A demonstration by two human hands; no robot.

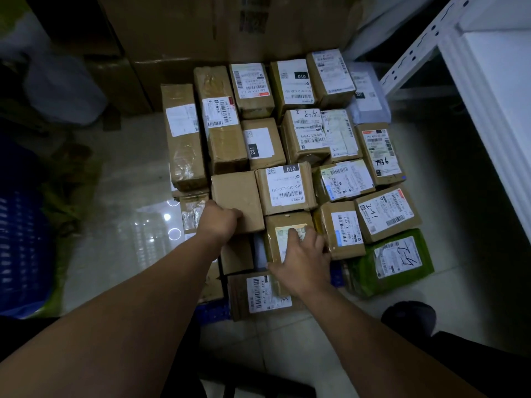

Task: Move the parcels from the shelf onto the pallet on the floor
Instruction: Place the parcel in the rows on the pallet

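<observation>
Several taped cardboard parcels lie packed together on a blue pallet [214, 311] on the floor, which shows only at the near edge. My left hand [219, 221] grips the near left corner of a plain unlabelled parcel [237, 198]. My right hand [301, 261] lies with spread fingers on top of a brown parcel with a pale label [284, 228] next to it. A green bag parcel [393, 261] sits at the pile's near right corner. The white metal shelf [488, 90] stands at the right.
Large cardboard cartons [184, 38] stand behind the pile. A blue plastic crate [20, 254] sits at the far left with a green bag beside it. Glossy tiled floor [129, 219] shows left of the pallet. A dark shoe [411, 317] stands on the floor at the lower right.
</observation>
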